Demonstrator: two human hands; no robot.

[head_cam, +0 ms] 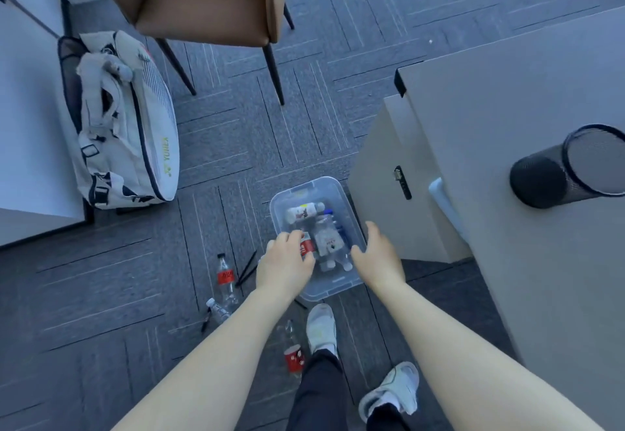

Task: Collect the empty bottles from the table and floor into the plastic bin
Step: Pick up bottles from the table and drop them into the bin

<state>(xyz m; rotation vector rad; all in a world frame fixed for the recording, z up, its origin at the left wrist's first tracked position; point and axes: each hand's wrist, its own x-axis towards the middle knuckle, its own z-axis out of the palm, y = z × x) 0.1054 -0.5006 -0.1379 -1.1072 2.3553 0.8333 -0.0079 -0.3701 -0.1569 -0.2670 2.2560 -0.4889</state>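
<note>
A clear plastic bin [306, 187] stands on the carpet beside a cabinet. Inside lie a white bottle with a yellow label [304, 211], a clear bottle [327, 242] and a red-labelled bottle [307, 246]. My left hand [285, 265] clasps the bin's left wall, thumb inside against the red-labelled bottle. My right hand [379, 255] clasps the right wall, thumb inside and fingers outside. On the floor to the left lie a red-labelled bottle [224, 277] and a small clear bottle [216, 310]. Another red-labelled bottle [293, 351] lies by my shoe.
A grey cabinet [399, 173] and a table [541, 99] with a black mesh pen cup [561, 168] flank the bin on the right. A brown chair [206, 1] stands ahead and a white sports bag [132, 126] at left. Dark pens [247, 268] lie near the bottles.
</note>
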